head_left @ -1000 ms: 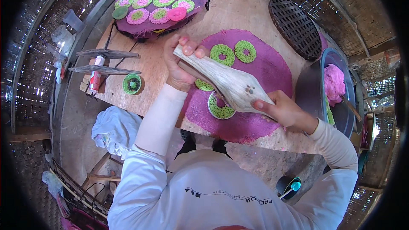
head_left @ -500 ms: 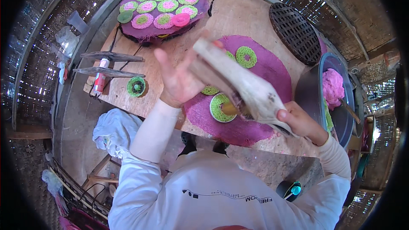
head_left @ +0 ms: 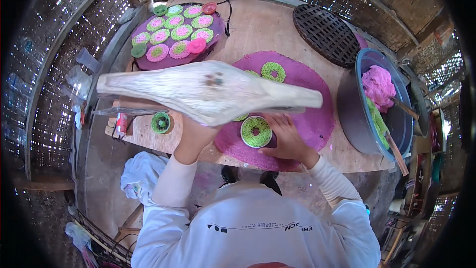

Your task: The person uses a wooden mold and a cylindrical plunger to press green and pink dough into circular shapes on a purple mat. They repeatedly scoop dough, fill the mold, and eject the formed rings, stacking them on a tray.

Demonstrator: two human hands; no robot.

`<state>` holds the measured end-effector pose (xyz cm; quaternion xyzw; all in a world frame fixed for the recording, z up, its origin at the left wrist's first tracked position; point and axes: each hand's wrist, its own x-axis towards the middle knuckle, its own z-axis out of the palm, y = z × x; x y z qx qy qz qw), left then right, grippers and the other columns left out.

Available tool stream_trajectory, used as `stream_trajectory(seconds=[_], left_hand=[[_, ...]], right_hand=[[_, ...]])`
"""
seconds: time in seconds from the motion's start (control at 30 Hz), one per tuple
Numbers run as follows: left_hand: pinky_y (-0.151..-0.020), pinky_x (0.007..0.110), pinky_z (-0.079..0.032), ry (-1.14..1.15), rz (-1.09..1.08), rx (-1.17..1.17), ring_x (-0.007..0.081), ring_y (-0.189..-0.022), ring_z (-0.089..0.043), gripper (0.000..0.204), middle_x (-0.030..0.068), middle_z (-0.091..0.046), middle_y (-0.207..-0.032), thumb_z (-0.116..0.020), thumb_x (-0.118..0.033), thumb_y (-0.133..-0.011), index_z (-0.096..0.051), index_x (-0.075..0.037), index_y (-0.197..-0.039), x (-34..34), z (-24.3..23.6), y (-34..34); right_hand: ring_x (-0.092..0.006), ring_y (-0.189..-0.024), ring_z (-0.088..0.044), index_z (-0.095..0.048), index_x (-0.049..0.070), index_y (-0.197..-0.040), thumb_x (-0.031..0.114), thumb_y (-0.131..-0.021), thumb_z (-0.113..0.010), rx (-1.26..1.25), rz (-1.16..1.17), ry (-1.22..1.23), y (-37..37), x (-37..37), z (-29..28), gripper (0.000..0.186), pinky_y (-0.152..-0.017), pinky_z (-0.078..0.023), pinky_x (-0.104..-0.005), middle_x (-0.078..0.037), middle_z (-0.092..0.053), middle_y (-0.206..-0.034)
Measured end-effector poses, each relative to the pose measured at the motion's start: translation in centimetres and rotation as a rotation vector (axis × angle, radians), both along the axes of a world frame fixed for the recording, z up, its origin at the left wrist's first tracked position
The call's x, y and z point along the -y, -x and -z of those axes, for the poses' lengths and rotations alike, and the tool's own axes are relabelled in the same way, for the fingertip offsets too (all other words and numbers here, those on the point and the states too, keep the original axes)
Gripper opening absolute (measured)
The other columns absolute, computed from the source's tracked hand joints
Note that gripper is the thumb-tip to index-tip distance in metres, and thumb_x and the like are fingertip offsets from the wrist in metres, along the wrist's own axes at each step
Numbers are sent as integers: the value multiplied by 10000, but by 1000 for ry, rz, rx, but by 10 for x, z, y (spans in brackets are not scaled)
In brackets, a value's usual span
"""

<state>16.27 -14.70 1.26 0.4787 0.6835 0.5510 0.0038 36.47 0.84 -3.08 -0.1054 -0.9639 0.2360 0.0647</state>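
Observation:
My left hand [head_left: 194, 134] is under a pale, two-handled wooden press [head_left: 218, 87], broad in the middle and tapering to each end. It holds the press up over the table; its fingers are hidden behind it. My right hand [head_left: 290, 139] lies on the purple mat [head_left: 315, 119] with fingers apart, beside a white ring mould [head_left: 243, 141]. Thumb and fingers come close to the mould's right side; whether they touch it I cannot tell. Inside the mould is a ring of green noodle-like strands [head_left: 256, 128]. Another green ring [head_left: 273, 72] sits farther back on the mat.
A round purple mat [head_left: 171, 60] at the back left carries several pink and green rings and small dishes. At right, a grey tub [head_left: 349, 101] holds pink dough [head_left: 379, 87], green dough [head_left: 377, 121] and wooden sticks. A dark woven tray [head_left: 325, 34] lies behind. A green cup [head_left: 160, 122] stands left.
The press has passed from my right hand to my left and turned level, moving left. My right hand has come down beside the ring mould. The head view has shifted slightly.

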Motion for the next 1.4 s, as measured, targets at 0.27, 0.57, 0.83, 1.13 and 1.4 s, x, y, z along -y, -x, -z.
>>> stream_trajectory(seconds=[0.27, 0.57, 0.83, 1.13, 1.4], left_hand=[[-810, 276, -461, -199, 26, 651, 157, -890, -581, 389, 72, -614, -999, -723, 32, -684, -572, 32, -1042, 12, -13, 13], [-823, 295, -460, -171, -10, 662, 171, -918, -586, 420, 90, -613, -1035, -718, 16, -692, -551, 36, -1077, -7, -14, 22], [-845, 372, -457, 25, 200, -81, 257, -920, -605, 474, 119, -634, -995, -778, -188, -645, -582, -9, -1038, -55, -17, 20], [-940, 370, -391, 126, 737, -180, 272, -1089, -513, 558, 118, -557, -1161, -765, -199, -641, -544, -31, -1125, -115, -83, 12], [-946, 390, -400, -568, 1057, 1251, 266, -1119, -480, 568, 51, -506, -1189, -502, -497, -864, -449, -78, -1244, -173, -69, 39]], right_hand=[[-317, -1302, -290, -150, 44, -1420, 365, -643, -751, -32, 75, 244, 7, 3, 7, 1033, -1075, -80, -540, -146, -429, -1301], [-325, -1251, -370, -106, 70, -1436, 456, -629, -746, -128, 299, 138, 18, -56, 12, 1100, -1053, -160, -475, -171, -465, -1267], [-201, -1138, -478, -362, 5, -1345, 595, -824, -514, -137, 89, 1235, 14, -74, -109, 801, -943, -394, -309, -128, -494, -1259], [-117, -777, -481, -481, -1, -1156, 602, -767, -594, 188, 29, 1225, -19, -70, -153, 726, -645, -395, -248, -28, -511, -870], [-105, -773, -516, -520, 30, -1093, 703, -784, -456, 274, 108, 1216, -32, -95, -107, 744, -646, -416, -236, -35, -537, -853]])
